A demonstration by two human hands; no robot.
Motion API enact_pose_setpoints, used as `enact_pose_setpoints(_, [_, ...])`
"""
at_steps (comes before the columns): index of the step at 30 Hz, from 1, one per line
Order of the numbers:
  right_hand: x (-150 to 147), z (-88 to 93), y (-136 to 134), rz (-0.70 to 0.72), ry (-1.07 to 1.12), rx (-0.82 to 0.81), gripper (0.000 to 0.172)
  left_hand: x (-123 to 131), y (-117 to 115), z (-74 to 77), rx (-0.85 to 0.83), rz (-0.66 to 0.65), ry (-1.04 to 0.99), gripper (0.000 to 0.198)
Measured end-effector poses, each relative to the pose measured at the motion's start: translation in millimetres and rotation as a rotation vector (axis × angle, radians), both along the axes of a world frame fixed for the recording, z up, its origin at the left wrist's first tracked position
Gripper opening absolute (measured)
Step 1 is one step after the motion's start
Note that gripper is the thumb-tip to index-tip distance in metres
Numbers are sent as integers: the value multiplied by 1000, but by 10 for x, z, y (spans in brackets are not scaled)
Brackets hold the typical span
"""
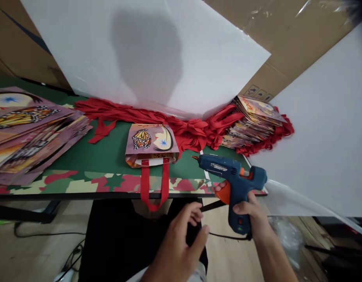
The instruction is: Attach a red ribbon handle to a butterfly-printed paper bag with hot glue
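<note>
My right hand (254, 213) is wrapped round the handle of a blue glue gun (232, 172) with an orange trigger, its nozzle pointing left over the table edge. A long translucent glue stick (313, 203) trails from its back end. My left hand (183, 239) hovers empty above my lap, fingers curved and thumb apart. In front of it on the table lies a paper bag (151, 141) with a butterfly picture, its mouth towards me. From that mouth a red ribbon handle (145, 188) hangs over the table's front edge.
Flat printed bags (31, 137) are piled at the left. Red ribbons (122, 111) run along the back to a stack of bags with red handles (254, 121) at the right. White board (169, 51) and cardboard (286, 43) stand behind the green table (110, 156). A cord (225, 235) hangs from the gun.
</note>
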State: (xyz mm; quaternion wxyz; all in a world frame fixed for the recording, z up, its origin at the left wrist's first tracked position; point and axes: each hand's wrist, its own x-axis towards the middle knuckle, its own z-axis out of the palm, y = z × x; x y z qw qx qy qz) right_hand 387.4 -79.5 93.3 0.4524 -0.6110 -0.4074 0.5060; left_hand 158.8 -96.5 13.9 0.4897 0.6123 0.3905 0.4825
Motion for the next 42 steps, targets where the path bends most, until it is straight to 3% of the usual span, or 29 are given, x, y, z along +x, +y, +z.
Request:
enact_pose_setpoints(4, [-259, -401, -185, -92, 157, 67, 46, 322, -92, -193, -336, -328, -191, 59])
enact_pose_setpoints(6, [-416, -552, -245, -77, 213, 110, 53, 391, -111, -252, -416, -388, -307, 65])
enact_pose_setpoints(10, [-561, -749, -350, 29, 173, 151, 58, 382, -207, -251, -484, -329, -370, 73])
enact_pose_setpoints(14, [-390, -860, -430, 40, 134, 250, 60, 297, -296, -248, -469, -237, -410, 72])
enact_pose_setpoints(16, [-222, -854, -446, -40, 138, 382, 68, 255, -300, -271, -466, -169, -403, 70])
enact_pose_setpoints(19, [28, -746, -478, -287, 183, 605, 72, 207, -278, -299, -431, -154, -346, 71])
enact_pose_setpoints(21, [130, -644, -517, -445, 249, 716, 54, 198, -271, -303, -413, -183, -335, 70])
enact_pose_setpoints(24, [151, -520, -565, -547, 281, 814, 24, 212, -282, -287, -406, -196, -366, 67])
enact_pose_setpoints(28, [52, -458, -566, -649, 181, 841, 23, 196, -272, -247, -389, -166, -355, 66])
enact_pose_setpoints(36, [-67, -421, -589, -607, 181, 718, 33, 89, -236, -224, -348, -176, -324, 61])
enact_pose_setpoints(42, [-38, -428, -593, -555, 168, 692, 31, 152, -206, -93, -389, -204, -343, 61])
